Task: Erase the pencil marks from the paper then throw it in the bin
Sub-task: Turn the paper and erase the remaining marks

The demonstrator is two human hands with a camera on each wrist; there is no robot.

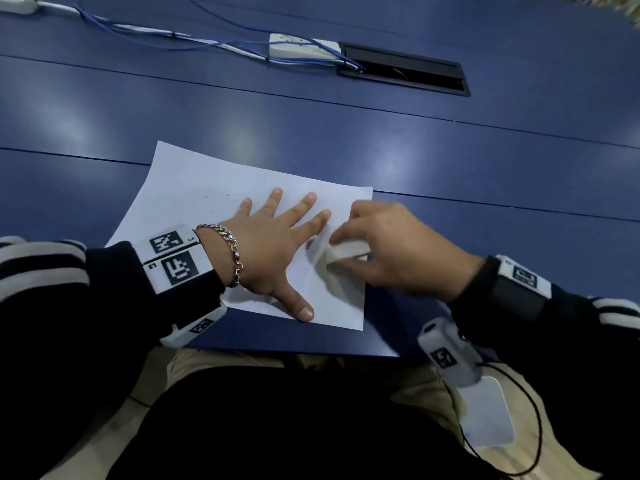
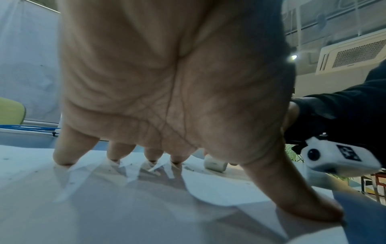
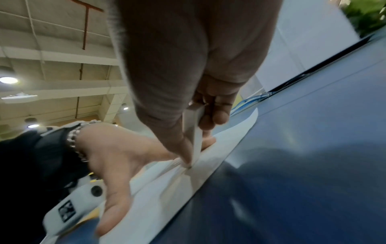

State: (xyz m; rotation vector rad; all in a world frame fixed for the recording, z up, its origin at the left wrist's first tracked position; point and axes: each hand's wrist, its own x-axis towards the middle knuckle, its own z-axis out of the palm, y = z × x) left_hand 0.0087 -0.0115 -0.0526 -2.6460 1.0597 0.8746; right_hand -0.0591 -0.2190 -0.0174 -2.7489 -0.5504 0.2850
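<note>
From my remote seat, the head view showed a dark blue table [image 1: 311,126] with thin seams running across it and soft patches of reflected light. A white sheet of paper [image 1: 194,199] lay flat near the table's front edge, turned a little askew. A few dark specks and faint grey marks sat on it, most of them near the eraser.

The left hand [image 1: 273,251] lay palm down on the paper, fingers spread wide and straight, thumb reaching toward the near edge. From the left wrist view I noted the fingertips [image 2: 64,158] pressed onto the sheet, with small crumbs scattered around them. A chain bracelet [image 1: 228,251] circled that wrist.

The right hand [image 1: 394,247] pinched a white eraser [image 1: 343,258] between thumb and fingers, its lower end on the paper just beside the left index finger. In the right wrist view the eraser [image 3: 195,132] stood nearly upright, tip on the sheet; that frame was smeared, so whether it pressed hard or only touched, I could not tell.

Farther back on the table I logged a white power strip [image 1: 301,48], blue cables [image 1: 145,32] trailing to the left, and a black cable hatch [image 1: 405,69] set into the surface. The wrist views caught the room overhead: a pale beamed ceiling with round lights [image 3: 8,80], a ceiling air unit [image 2: 353,52], and green foliage [image 3: 367,14] at one corner.
</note>
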